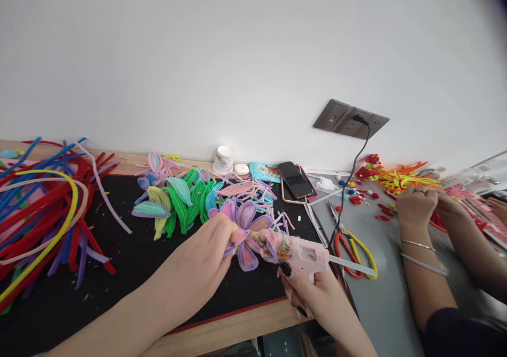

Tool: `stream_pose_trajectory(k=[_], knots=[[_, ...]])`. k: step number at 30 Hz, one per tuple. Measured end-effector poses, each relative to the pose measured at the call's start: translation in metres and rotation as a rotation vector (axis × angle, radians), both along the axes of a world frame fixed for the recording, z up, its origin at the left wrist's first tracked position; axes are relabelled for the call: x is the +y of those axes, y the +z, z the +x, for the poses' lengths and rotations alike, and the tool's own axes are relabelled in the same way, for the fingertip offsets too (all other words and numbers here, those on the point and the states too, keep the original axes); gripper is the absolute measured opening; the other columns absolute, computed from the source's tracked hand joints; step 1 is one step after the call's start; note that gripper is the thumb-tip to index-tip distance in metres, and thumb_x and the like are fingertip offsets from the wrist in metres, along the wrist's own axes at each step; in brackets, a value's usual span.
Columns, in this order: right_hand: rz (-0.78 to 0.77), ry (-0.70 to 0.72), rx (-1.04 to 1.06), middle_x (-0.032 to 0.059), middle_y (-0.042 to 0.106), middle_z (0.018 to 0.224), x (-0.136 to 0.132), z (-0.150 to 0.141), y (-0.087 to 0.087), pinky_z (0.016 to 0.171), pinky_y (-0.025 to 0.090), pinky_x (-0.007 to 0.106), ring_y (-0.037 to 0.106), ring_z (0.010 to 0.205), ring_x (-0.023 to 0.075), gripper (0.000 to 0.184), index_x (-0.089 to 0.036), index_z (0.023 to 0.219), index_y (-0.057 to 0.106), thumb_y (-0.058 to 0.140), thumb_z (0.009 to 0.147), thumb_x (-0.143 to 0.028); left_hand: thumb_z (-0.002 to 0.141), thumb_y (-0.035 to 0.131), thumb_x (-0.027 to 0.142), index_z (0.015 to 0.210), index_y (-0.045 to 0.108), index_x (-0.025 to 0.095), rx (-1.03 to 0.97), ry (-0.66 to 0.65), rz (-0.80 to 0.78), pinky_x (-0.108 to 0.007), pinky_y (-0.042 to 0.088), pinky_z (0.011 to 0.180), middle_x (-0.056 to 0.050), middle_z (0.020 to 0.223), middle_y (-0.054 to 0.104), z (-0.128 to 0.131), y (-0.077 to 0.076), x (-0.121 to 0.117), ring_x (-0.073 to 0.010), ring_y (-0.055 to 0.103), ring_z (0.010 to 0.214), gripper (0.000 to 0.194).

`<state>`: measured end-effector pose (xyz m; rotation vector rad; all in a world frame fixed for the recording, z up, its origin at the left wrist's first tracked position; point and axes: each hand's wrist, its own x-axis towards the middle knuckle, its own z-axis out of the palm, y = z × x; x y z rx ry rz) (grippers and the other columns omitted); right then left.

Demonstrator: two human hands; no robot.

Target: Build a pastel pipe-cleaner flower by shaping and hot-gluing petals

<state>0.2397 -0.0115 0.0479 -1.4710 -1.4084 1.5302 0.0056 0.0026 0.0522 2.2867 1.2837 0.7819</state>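
Observation:
My left hand (212, 249) is closed on a pipe-cleaner flower (246, 215) with pink petals edged in purple; the fingertips cover part of its left side. A pale pink glue gun (307, 254) is in my right hand (312, 296), fingers wrapped round its handle. Its nozzle end points left at the flower's middle, and I cannot tell if the tip touches it. A translucent glue stick (354, 264) sticks out of the gun's back. Behind the flower lie green pipe-cleaner leaves (194, 201) and more pastel petal pieces (237, 188).
Loose pipe cleaners (51, 204) pile up at left on the black mat (130, 272). Phones (295, 180), a paper cup (224, 159) and a blue packet (264, 172) line the wall. Pliers (350, 246) lie right, near the cord (352, 172). Another person's hands (420, 209) work at far right.

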Motion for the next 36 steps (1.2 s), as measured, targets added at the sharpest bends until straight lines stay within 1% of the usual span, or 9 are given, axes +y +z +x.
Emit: stream_pose_trajectory(k=[6, 10, 19, 23, 26, 29, 31, 34, 36], knots=[[-0.003, 0.019, -0.023, -0.0045, 0.046, 0.056, -0.001, 0.002, 0.002, 0.041, 0.027, 0.019, 0.034, 0.044, 0.0056, 0.047, -0.017, 0.083, 0.050, 0.057, 0.079, -0.063, 0.087, 0.035, 0.003, 0.087, 0.041, 0.020, 0.004, 0.001, -0.011, -0.031, 0.042, 0.077, -0.001, 0.091, 0.048, 0.000, 0.000, 0.000, -0.0156, 0.051, 0.084, 0.018], [0.006, 0.034, -0.036, -0.0043, 0.045, 0.055, -0.001, 0.002, 0.004, 0.042, 0.027, 0.018, 0.034, 0.045, 0.0047, 0.047, -0.018, 0.070, 0.045, 0.057, 0.080, -0.062, 0.087, 0.035, 0.004, 0.087, 0.041, 0.021, -0.015, 0.004, 0.000, -0.031, 0.042, 0.077, 0.000, 0.090, 0.048, -0.001, 0.000, 0.000, -0.0155, 0.050, 0.084, 0.018], [0.017, 0.042, -0.054, -0.0044, 0.045, 0.055, 0.000, 0.001, 0.006, 0.041, 0.028, 0.018, 0.034, 0.044, 0.0046, 0.047, -0.017, 0.069, 0.045, 0.055, 0.083, -0.061, 0.090, 0.033, 0.009, 0.086, 0.043, 0.021, 0.039, 0.013, -0.016, -0.033, 0.043, 0.077, -0.001, 0.090, 0.051, -0.001, 0.004, -0.001, -0.0172, 0.052, 0.083, 0.016], [0.034, 0.037, -0.099, -0.0058, 0.045, 0.052, -0.001, 0.003, 0.005, 0.041, 0.030, 0.018, 0.036, 0.043, 0.0067, 0.037, -0.017, 0.086, 0.054, 0.056, 0.085, -0.054, 0.091, 0.032, 0.010, 0.085, 0.043, 0.021, 0.037, -0.001, -0.034, -0.032, 0.044, 0.078, -0.001, 0.091, 0.051, -0.002, 0.007, -0.001, -0.0167, 0.052, 0.084, 0.017], [0.152, 0.008, -0.218, -0.0031, 0.053, 0.056, 0.003, 0.007, 0.005, 0.045, 0.038, 0.021, 0.044, 0.047, 0.0108, 0.033, -0.016, 0.104, 0.059, 0.055, 0.087, -0.045, 0.091, 0.032, 0.010, 0.088, 0.044, 0.021, 0.014, -0.015, -0.050, -0.031, 0.044, 0.079, -0.002, 0.093, 0.052, -0.003, 0.008, -0.001, -0.0164, 0.053, 0.086, 0.017], [0.371, -0.069, -0.399, 0.0059, 0.068, 0.082, 0.011, 0.019, 0.005, 0.063, 0.048, 0.027, 0.061, 0.071, 0.0195, 0.034, -0.017, 0.109, 0.063, 0.056, 0.085, -0.040, 0.092, 0.034, 0.014, 0.089, 0.045, 0.021, -0.029, 0.024, -0.081, -0.029, 0.046, 0.075, -0.002, 0.093, 0.054, -0.007, 0.008, -0.004, -0.0161, 0.054, 0.082, 0.014], [0.492, -0.190, -0.582, 0.0085, 0.070, 0.094, 0.017, 0.034, 0.004, 0.071, 0.049, 0.030, 0.064, 0.085, 0.0237, 0.031, -0.018, 0.104, 0.065, 0.055, 0.083, -0.039, 0.092, 0.036, 0.018, 0.089, 0.045, 0.022, -0.054, 0.072, -0.094, -0.028, 0.048, 0.073, -0.002, 0.091, 0.055, -0.011, 0.008, -0.006, -0.0164, 0.056, 0.080, 0.010], [0.511, -0.350, -0.880, 0.0080, 0.069, 0.081, 0.026, 0.063, 0.002, 0.064, 0.047, 0.031, 0.063, 0.073, 0.0239, 0.027, -0.019, 0.096, 0.063, 0.052, 0.081, -0.039, 0.092, 0.040, 0.026, 0.094, 0.047, 0.024, -0.058, 0.137, -0.108, -0.027, 0.049, 0.071, -0.001, 0.089, 0.059, -0.019, 0.006, -0.011, -0.0175, 0.059, 0.081, 0.007], [0.492, -0.396, -1.032, 0.0092, 0.067, 0.081, 0.032, 0.082, -0.002, 0.064, 0.046, 0.032, 0.063, 0.071, 0.0247, 0.031, -0.018, 0.100, 0.060, 0.050, 0.080, -0.039, 0.091, 0.043, 0.030, 0.098, 0.048, 0.024, -0.051, 0.167, -0.116, -0.026, 0.050, 0.069, -0.001, 0.088, 0.062, -0.025, 0.002, -0.014, -0.0178, 0.061, 0.080, 0.011]])
